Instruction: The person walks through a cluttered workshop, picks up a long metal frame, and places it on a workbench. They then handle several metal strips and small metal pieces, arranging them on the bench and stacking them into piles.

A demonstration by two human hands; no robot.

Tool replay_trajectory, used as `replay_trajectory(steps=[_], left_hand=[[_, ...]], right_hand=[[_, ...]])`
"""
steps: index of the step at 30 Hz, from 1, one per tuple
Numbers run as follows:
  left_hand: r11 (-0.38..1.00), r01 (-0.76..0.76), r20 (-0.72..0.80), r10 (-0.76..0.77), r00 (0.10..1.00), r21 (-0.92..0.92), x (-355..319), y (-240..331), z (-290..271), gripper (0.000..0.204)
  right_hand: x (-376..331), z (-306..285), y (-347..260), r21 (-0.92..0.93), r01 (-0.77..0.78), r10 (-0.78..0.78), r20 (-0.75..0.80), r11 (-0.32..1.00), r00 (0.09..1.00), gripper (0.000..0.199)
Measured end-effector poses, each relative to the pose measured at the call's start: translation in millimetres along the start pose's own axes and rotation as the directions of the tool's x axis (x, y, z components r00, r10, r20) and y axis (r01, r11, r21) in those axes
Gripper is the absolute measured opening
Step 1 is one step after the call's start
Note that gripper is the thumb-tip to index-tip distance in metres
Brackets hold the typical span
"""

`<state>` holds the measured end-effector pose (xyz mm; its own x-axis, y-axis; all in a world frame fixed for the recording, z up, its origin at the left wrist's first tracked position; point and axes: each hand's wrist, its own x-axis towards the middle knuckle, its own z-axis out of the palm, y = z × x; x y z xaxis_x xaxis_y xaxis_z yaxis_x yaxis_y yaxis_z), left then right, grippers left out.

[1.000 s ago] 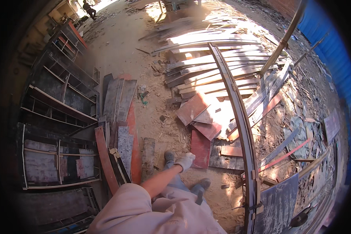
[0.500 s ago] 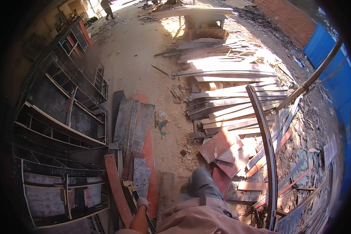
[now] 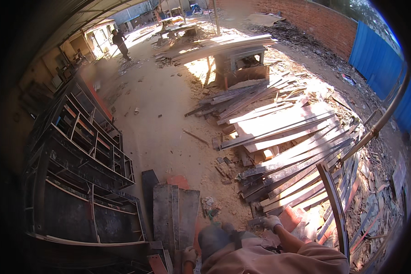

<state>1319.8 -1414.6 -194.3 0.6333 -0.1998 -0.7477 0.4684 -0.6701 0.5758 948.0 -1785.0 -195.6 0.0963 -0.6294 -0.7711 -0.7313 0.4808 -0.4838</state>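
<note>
My right hand (image 3: 272, 222), in a pale glove, reaches out over the lower end of the plank pile. Its fingers are curled, and a short dark flat piece of board (image 3: 255, 222) sticks out from them to the left. Low in the picture, my left hand (image 3: 189, 255), also pale-gloved, is closed beside the lower end of some upright grey boards (image 3: 187, 214). Whatever it grips, if anything, is hidden. Reddish board pieces (image 3: 289, 218) lie just past my right hand.
Black framed panels (image 3: 91, 205) stand stacked at the left. Loose planks (image 3: 301, 155) cover the right side. A curved dark bar (image 3: 334, 205) and a slanting pole (image 3: 374, 130) rise there. Farther off are a plank-laden bench (image 3: 246, 52) and a person (image 3: 119, 44) standing on the sandy ground.
The view has tilted up and shifted, showing more of the yard. My right hand has come into view at the planks. My left hand now appears lower, beside the grey boards.
</note>
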Motion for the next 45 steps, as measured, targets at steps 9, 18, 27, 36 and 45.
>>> replay_trajectory(steps=[9, 18, 27, 36, 45], left_hand=[[0.969, 0.099, -0.041, -0.092, 0.995, 0.225, 170, 231, 39, 0.028], [0.864, -0.036, -0.004, 0.044, 0.999, 0.501, 406, 567, 89, 0.03], [0.65, -0.677, 0.147, 0.675, 0.723, 0.346, 578, 995, 207, 0.045], [0.186, -0.759, 0.336, 0.813, 0.476, 0.624, 641, 1328, 279, 0.084], [-0.376, -0.606, 0.653, 0.68, 0.333, 0.701, 798, 1590, 425, 0.137]], right_hand=[[131, 20, -436, 0.046, 0.425, -0.426, 0.032, 0.904, 0.904, 0.043], [243, 6, -420, -0.463, -0.229, 0.236, -0.044, 0.856, 0.971, 0.045], [389, 40, -563, -0.687, -0.106, 0.219, 0.08, 0.719, 0.972, 0.038], [580, -9, -1052, 0.394, 0.149, -0.076, -0.194, 0.907, 0.978, 0.04], [621, -4, -1268, 0.717, 0.277, 0.078, -0.419, 0.64, 0.905, 0.027]])
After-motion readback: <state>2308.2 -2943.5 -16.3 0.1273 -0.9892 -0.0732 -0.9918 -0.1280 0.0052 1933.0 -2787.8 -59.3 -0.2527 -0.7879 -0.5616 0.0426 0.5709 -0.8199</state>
